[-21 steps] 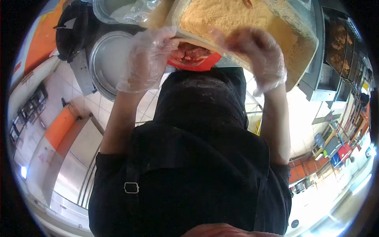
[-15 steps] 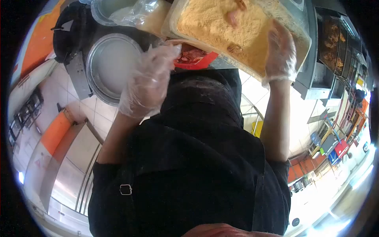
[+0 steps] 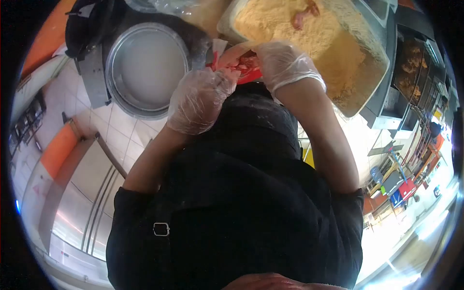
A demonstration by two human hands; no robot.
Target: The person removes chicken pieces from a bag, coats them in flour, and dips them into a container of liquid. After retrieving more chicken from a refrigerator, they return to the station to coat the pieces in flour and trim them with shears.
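Fingers of the left hand [image 3: 199, 100], in a clear plastic glove, curl inward at the raw meat [image 3: 248, 64]; whether they pinch a piece of it or merely touch it I cannot tell. Those of the right hand [image 3: 286, 63], gloved likewise, bend down over the opposite side — their tips are hidden behind the back of the hand, so their grip cannot be told either.

From the left, a tall steel cabinet [image 3: 79, 198] stands on the pale tiled floor [image 3: 121, 133], an orange panel [image 3: 60, 150] near it. Next, a round metal pan [image 3: 113, 79] sits on the dark surface [image 3: 195, 36], filled with something whitish and smooth. Above and to the right of the pan lies a clear plastic bag [image 3: 176, 8], cut off by the picture's edge. Between the two hands is the red container [image 3: 251, 76] with the meat in it, close to the front of the dark apron [image 3: 251, 106], which bears pale smudges.

Right of that comes the big tub [image 3: 384, 65], holding yellowish powder [image 3: 270, 24]; a pinkish strip [image 3: 304, 15] rests on the powder toward the far side, apart from both hands. Farthest right — beyond the tub — browned pieces [image 3: 413, 60] lie in a dark metal rack [image 3: 427, 79].
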